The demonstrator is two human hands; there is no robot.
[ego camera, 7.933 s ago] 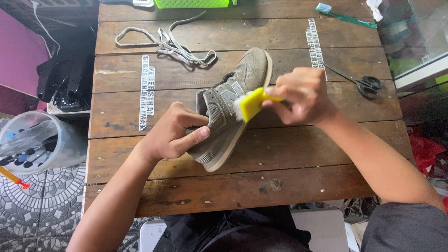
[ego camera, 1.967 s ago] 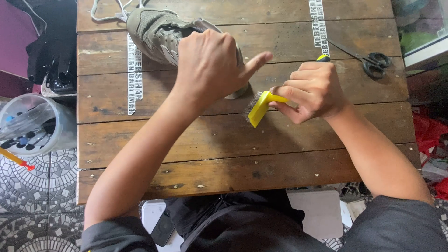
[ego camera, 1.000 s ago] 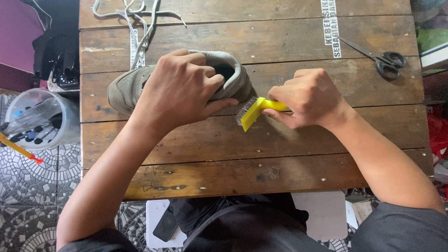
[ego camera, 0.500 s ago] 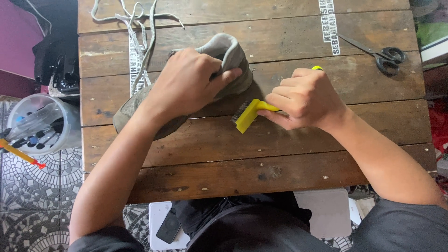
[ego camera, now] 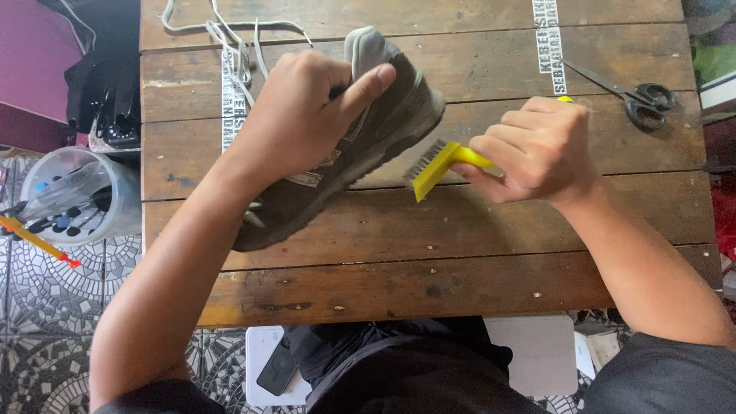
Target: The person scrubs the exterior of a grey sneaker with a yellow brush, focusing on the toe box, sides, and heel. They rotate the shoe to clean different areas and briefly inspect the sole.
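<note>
One shoe (ego camera: 368, 146) diagonal, toe probably lower left, heel upper right.

A worn wooden plank table (ego camera: 475, 230) fills most of the view, its boards scuffed and marked with two white printed strips, and daylight falls evenly across it. Below it the floor (ego camera: 46, 307) is tiled in a black-and-white circular mosaic pattern — visible at the left and along the bottom edge. At the left stand a clear plastic tub (ego camera: 84, 195) of pens and a dark bag (ego camera: 107, 84) against a magenta surface (ego camera: 31, 61) — wall or panel, hard to tell.
</note>
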